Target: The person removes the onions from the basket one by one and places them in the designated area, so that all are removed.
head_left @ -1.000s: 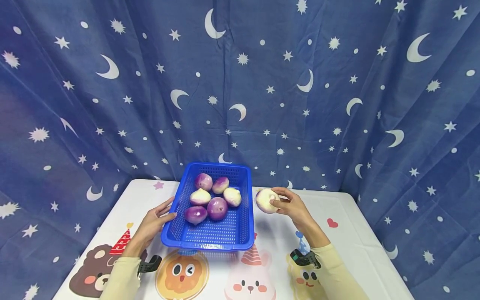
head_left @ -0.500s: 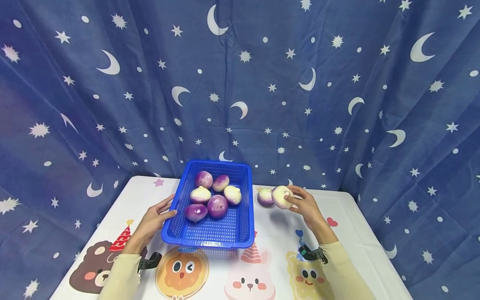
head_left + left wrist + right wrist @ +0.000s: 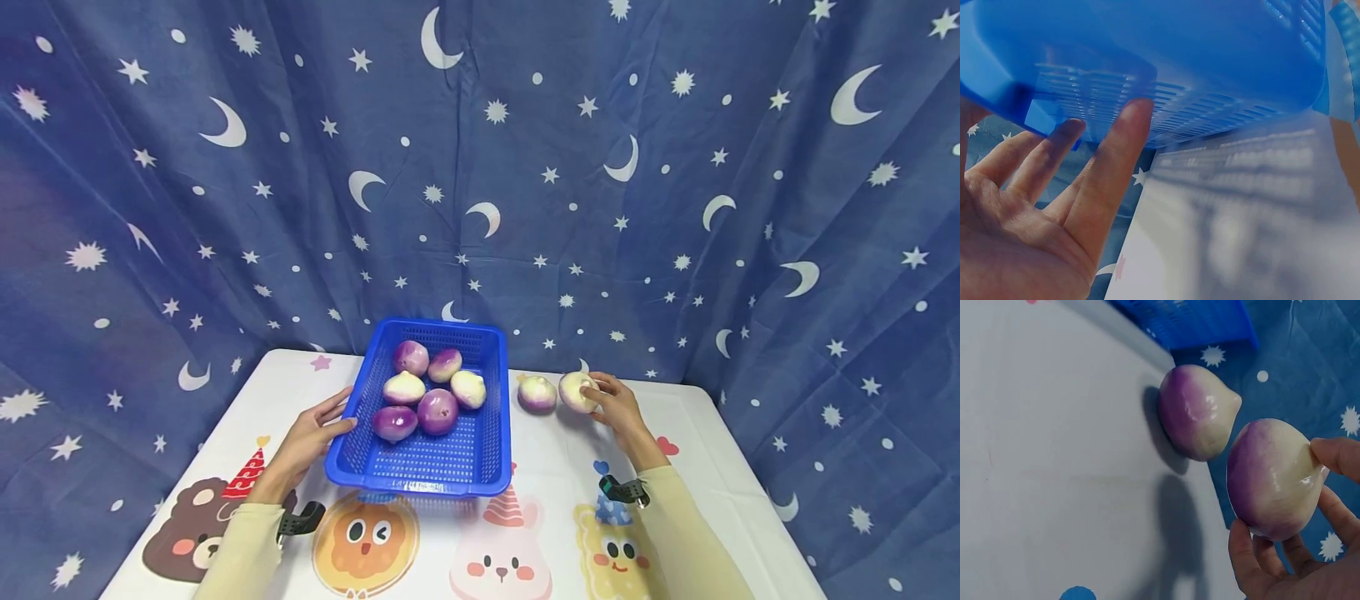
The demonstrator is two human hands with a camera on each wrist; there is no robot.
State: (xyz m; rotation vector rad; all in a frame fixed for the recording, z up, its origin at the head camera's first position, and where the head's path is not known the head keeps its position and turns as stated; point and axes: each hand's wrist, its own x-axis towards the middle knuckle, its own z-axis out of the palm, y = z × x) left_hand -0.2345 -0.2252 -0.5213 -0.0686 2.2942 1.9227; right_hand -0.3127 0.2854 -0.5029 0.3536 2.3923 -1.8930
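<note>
My left hand holds the left side of a blue perforated plastic basket, thumb over the rim. In the left wrist view its fingers lie against the basket's outside, with the underside above the white table. Several purple-and-white onions lie inside, toward the basket's far end. To the right of the basket, my right hand grips one onion between thumb and fingers, over the table's far part. Close beside it, a second onion rests on the table.
A white tablecloth with cartoon prints covers the table. Directly behind the table's far edge hangs a dark blue curtain with moons and stars. A black band is on the left wrist, another band on the right.
My right hand has moved right and slightly down with its onion, away from the basket. The onion on the table has come into view beside it. Left hand and basket hold nearly still.
</note>
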